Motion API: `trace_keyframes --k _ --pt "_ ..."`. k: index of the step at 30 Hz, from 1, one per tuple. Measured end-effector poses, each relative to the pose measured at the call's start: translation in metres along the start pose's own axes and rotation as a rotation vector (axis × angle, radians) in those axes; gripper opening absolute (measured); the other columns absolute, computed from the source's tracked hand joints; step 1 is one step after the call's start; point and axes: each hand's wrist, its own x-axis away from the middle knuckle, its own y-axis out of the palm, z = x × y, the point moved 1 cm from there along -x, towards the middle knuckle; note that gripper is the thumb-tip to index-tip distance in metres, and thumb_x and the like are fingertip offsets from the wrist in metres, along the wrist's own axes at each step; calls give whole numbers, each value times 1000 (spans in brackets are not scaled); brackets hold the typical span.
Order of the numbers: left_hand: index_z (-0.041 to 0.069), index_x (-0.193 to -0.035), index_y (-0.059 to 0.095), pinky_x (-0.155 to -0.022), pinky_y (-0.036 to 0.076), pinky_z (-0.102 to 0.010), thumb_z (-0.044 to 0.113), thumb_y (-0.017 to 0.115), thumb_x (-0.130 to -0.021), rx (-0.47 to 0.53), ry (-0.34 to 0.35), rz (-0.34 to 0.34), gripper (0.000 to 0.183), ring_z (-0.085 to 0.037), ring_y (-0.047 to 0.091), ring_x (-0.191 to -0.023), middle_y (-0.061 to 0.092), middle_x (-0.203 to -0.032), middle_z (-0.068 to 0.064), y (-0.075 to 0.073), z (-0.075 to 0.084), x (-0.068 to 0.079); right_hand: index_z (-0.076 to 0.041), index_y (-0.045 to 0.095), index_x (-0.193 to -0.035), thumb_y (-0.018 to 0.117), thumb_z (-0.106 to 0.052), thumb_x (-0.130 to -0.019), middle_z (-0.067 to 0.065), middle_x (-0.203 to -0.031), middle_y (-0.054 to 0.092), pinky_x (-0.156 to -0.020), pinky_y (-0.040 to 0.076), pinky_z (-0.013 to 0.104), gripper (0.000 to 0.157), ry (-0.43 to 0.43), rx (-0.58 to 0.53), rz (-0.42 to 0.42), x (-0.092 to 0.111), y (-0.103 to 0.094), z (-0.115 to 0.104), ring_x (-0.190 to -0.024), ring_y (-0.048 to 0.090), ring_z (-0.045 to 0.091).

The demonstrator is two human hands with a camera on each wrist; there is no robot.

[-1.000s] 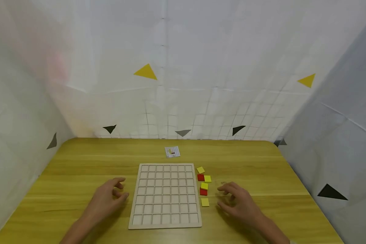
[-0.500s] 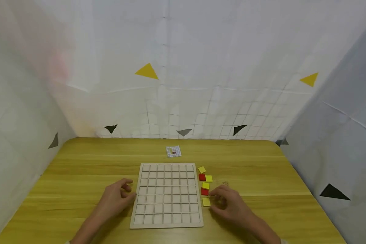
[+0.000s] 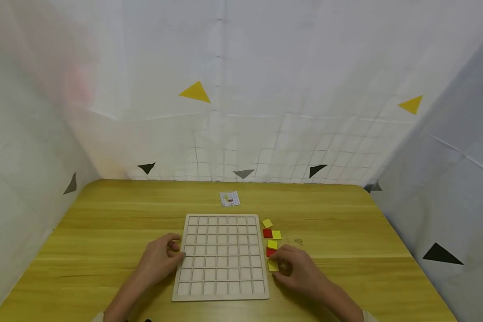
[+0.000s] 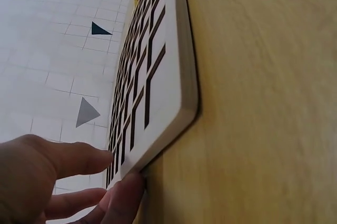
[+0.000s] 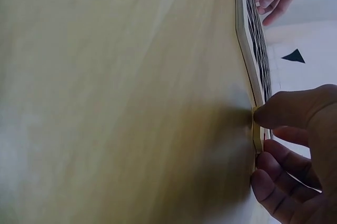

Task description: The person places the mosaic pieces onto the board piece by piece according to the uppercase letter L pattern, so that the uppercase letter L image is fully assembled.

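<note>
**Fingers of the right hand curled round a yellow tile; those of the left hand loosely bent at the rim of a gridded board**

White sheeting across the back and along both sides, with faint grid lines low on the back. In front of it, a wood-grain table with rounded far corners.

On the table, between the two hands, the gridded board: pale, flat, seven cells by seven.

At the board's left edge, the left hand, fingers slightly apart, thumb touching the rim. Off the opposite edge, the right hand, thumb at the tile's near edge, index finger at the far edge; firmness of the pinch impossible to tell.

On the sheeting, yellow triangles above dark triangles.

Beyond the board, a small printed card with a grid, well apart from both hands.

Smallest, just beside the board's right edge: the yellow tile within the right hand's curl, then, farther off, a red tile partly under another yellow tile, a second red-and-yellow pair side by side, and a lone tilted yellow tile.
</note>
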Motion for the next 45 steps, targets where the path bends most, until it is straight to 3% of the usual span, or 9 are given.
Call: trace_keyframes --k 5,18,34,45 --pt "-6 -126 60 -50 55 -29 -2 75 -82 42 -22 -29 46 -17 67 -79 61 -97 -10 2 2 -1 -15 72 -102 85 -4 -73 -9 -89 60 -59 45 19 34 -4 12 -7 -2 1 0 -73 52 9" --pt "-9 -126 61 -50 55 -27 -7 74 -77 4 -20 -20 50 -17 64 -76 61 -95 -10 4 2 0 -17 74 -100 82 -6 -73 -10 -88 56 -59 46 19 30 65 34 -47 -3 2 -4 -74 53 8" --pt "-9 -124 62 -51 54 -27 -5 75 -77 -21 -11 -7 49 -17 64 -78 60 -93 -8 4 3 0 -17 72 -97 79 -1 -68 -8 -87 56 -56 46 18 34 19 23 34 -1 1 -7 -70 53 10" --pt "-8 -124 62 -49 54 -27 -5 75 -77 -35 -2 -8 49 -16 64 -76 60 -92 -7 3 3 0 -11 72 -96 79 3 -68 -6 -87 55 -56 46 18 32 -84 2 95 -6 2 -16 -69 53 13"
